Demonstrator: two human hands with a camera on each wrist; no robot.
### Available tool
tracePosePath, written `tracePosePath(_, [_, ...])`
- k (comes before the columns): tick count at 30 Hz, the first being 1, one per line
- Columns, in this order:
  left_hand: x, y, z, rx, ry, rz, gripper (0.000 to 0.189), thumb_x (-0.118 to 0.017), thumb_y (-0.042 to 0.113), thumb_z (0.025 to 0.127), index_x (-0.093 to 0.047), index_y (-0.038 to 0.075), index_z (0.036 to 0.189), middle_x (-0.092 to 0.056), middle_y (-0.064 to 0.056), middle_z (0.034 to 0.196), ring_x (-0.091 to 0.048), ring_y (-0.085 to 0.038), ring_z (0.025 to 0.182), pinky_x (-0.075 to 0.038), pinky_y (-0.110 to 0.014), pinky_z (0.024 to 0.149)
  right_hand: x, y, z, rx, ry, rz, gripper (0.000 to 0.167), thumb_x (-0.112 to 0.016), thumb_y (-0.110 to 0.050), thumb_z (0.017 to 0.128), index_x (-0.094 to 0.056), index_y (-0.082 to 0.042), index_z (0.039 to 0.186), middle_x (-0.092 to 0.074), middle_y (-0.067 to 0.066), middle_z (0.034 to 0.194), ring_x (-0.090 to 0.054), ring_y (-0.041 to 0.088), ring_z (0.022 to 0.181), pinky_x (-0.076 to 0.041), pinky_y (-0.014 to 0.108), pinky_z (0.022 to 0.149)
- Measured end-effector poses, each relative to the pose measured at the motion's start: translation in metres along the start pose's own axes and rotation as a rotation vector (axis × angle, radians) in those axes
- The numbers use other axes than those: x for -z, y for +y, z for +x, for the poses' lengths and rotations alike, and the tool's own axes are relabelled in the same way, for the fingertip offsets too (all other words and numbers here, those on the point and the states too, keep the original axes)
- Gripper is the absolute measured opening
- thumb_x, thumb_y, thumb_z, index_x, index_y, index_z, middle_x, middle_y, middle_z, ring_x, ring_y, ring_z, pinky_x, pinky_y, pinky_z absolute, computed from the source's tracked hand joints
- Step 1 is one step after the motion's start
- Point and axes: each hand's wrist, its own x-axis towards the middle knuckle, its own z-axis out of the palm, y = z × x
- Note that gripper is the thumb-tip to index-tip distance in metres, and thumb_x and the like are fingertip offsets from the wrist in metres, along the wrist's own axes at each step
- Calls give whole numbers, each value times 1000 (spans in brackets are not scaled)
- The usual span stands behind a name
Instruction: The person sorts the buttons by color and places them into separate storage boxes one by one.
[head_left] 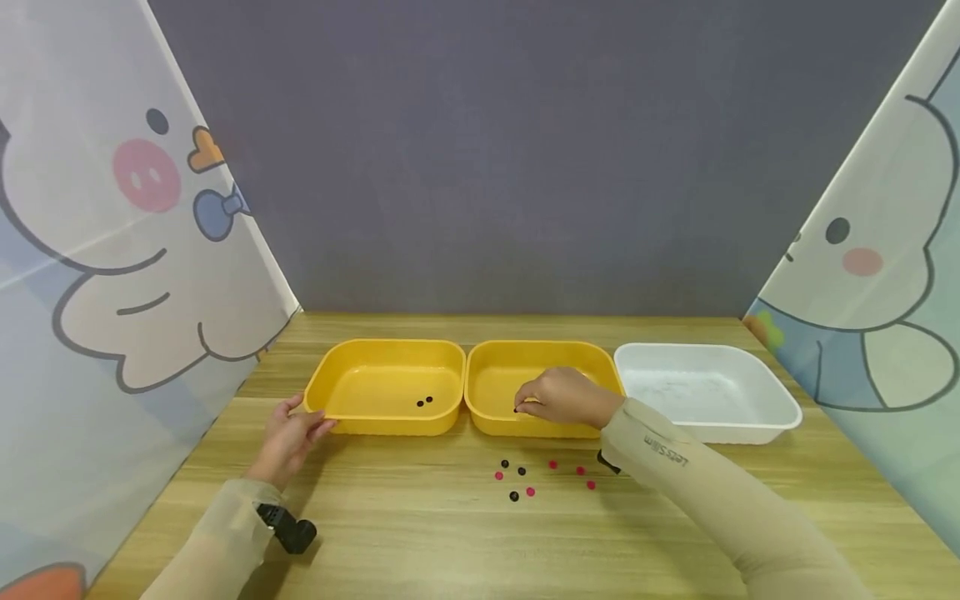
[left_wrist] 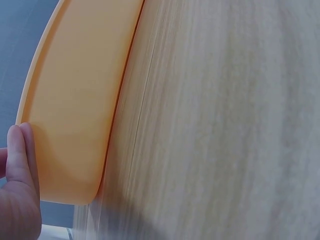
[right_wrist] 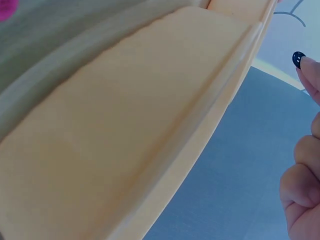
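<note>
My right hand (head_left: 558, 396) is over the middle yellow tray (head_left: 542, 347), pinching a small black button (right_wrist: 298, 59) between thumb and fingertip; holes show in the button's face. At the front left corner of the left yellow tray (head_left: 397, 425), my left hand (head_left: 288, 437) touches the outer wall. Its fingers (left_wrist: 17, 150) lie fairly straight against that wall, up near the rim. Two black buttons (head_left: 420, 403) lie inside the left tray. On the table in front of the middle tray are several pink buttons (head_left: 530, 492) and 3 black buttons (head_left: 513, 496).
A white tray (head_left: 783, 408) stands to the right of the yellow ones, all in a row on the wooden table (head_left: 420, 533). A grey panel (head_left: 480, 167) rises behind them. Cartoon-printed sheets (head_left: 135, 308) flank the table on both sides.
</note>
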Motion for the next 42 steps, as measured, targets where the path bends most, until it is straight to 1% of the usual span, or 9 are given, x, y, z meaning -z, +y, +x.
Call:
tracePosePath(11, [0,1,-2,-5,-2,2,71,-38,-10,97,9,-1,150,-27,-30,135,-65,-4,68,-55,-16,75,2,6,13,-10,-7,14,10,-67,-13,91,-73,-6,94,-73,1,87,-66,8,67,-56,22,66])
tracePosePath(14, [0,1,-2,-8,-9,13,72,-38,-10,97,10,-1,149,-34,-29,127,-65,-4,67,-55,-15,74,1,5,16,-21,-29,16,11,-65,-14,92,-74,-6,95,-73,1,88,-65,7,67,-56,21,66])
tracePosePath(17, [0,0,-2,-4,-5,17,72,-38,-9,97,10,-1,149,-36,-28,125,-65,-4,67,-55,-15,73,1,5,20,-32,-48,8,12,-65,-15,92,-74,-7,95,-73,0,88,-65,7,68,-56,22,67])
tracePosePath(21, [0,0,-4,3,0,15,72,-38,-9,97,11,0,150,-27,-31,135,-66,-4,68,-55,-15,74,-1,4,26,-42,-72,-15,12,-64,-15,93,-73,-8,95,-72,-1,89,-65,8,69,-56,22,68])
tracePosePath(23, [0,1,-4,3,1,16,72,-37,-9,97,12,0,149,-26,-31,136,-66,-4,68,-55,-15,75,-3,3,29,-34,-88,-38,11,-64,-14,93,-73,-9,95,-72,-1,89,-65,8,70,-56,22,68])
tracePosePath(27, [-1,1,-3,-3,0,23,72,-37,-9,97,11,-1,149,-30,-30,130,-65,-4,67,-55,-16,75,-5,1,37,-19,-116,-67,11,-63,-13,93,-73,-9,94,-72,-1,88,-66,9,71,-55,21,69])
tracePosePath(31, [-3,1,-2,-5,-4,22,72,-38,-9,98,11,-1,149,-33,-28,126,-64,-4,67,-55,-16,75,-5,-1,45,-15,-124,-77,10,-64,-13,93,-73,-9,93,-72,-1,87,-65,9,71,-55,21,69])
tracePosePath(37, [-3,1,-2,-2,8,25,71,-37,-10,97,11,-1,149,-32,-29,129,-64,-4,66,-55,-15,74,-5,-3,56,-23,-130,-87,12,-62,-13,94,-73,-8,93,-71,0,86,-63,9,69,-55,21,70])
tracePosePath(42, [-2,1,-2,-7,4,16,71,-37,-10,97,9,-1,150,-26,-32,136,-64,-4,67,-55,-16,74,-2,-3,64,-55,-147,-83,13,-61,-12,95,-74,-8,94,-71,1,86,-63,9,70,-55,22,71])
